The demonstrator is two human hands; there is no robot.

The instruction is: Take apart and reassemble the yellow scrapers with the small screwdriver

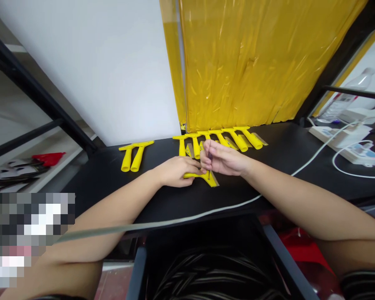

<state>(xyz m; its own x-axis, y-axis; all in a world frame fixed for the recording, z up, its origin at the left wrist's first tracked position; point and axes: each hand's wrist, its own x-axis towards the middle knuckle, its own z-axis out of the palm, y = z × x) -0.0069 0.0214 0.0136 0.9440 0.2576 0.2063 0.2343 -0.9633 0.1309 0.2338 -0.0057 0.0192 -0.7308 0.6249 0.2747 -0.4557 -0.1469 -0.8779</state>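
Well, I have the right hand (pixel 223 158) pinched around a thin dark tool (pixel 209 173), its tip on the head of a yellow scraper (pixel 210 179), while the left hand (pixel 176 171) grasps that scraper's handle against the black tabletop (pixel 162 204). Just beyond the scraper I see a row of similar scrapers (pixel 240 141); well to its left lies a pair of matching ones (pixel 138 158). Nearer me than the scraper, a pale cable (pixel 128 228) crosses.

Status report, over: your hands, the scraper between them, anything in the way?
Left hand on scraper handle. Right hand holding thin tool, tip at scraper head. Cable crossing left forearm, clear of scraper.
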